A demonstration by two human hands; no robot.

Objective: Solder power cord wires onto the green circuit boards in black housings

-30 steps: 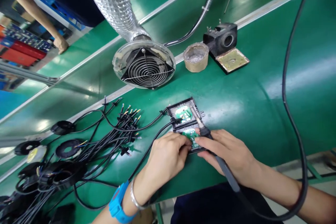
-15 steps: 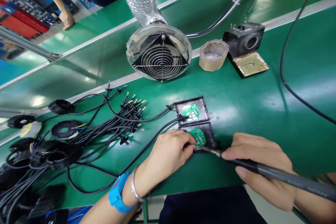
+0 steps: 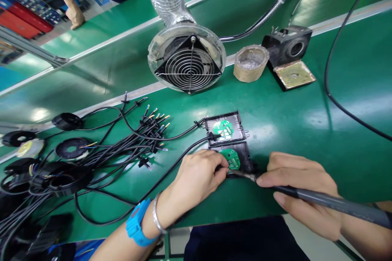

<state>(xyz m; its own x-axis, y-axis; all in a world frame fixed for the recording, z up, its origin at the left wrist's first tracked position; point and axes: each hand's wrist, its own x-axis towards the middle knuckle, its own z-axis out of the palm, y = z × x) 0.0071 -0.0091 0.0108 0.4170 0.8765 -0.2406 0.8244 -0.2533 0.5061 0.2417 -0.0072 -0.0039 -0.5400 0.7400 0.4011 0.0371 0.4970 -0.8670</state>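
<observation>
In my right hand [image 3: 306, 179] is a soldering iron [image 3: 333, 200], its tip touching or very close to the lower edge of the near green circuit board [image 3: 232, 157]. My left hand [image 3: 199, 173] pinches at that same edge, beside the iron's tip; what its fingertips hold is hidden. Both this board and a far green circuit board [image 3: 222, 127] lie in a two-part black plastic case [image 3: 244, 153] on the green bench. A black cable [image 3: 186, 151] with a strain-relief plug ends at the far board, and a second cable [image 3: 180, 135] reaches the case's left side.
A fume extractor fan [image 3: 190, 71] hangs above the bench on a silver duct. Behind the case stand a round tan pot [image 3: 251, 65] and a soldering iron stand [image 3: 292, 55] with a sponge tray. Bundled black cables [image 3: 122, 153] with round housings lie left. Another person's hand [image 3: 75, 15] rests far left.
The view has shifted slightly. Both hands keep nearly the same place at the near board, with the iron's tip still beside my left fingertips.
</observation>
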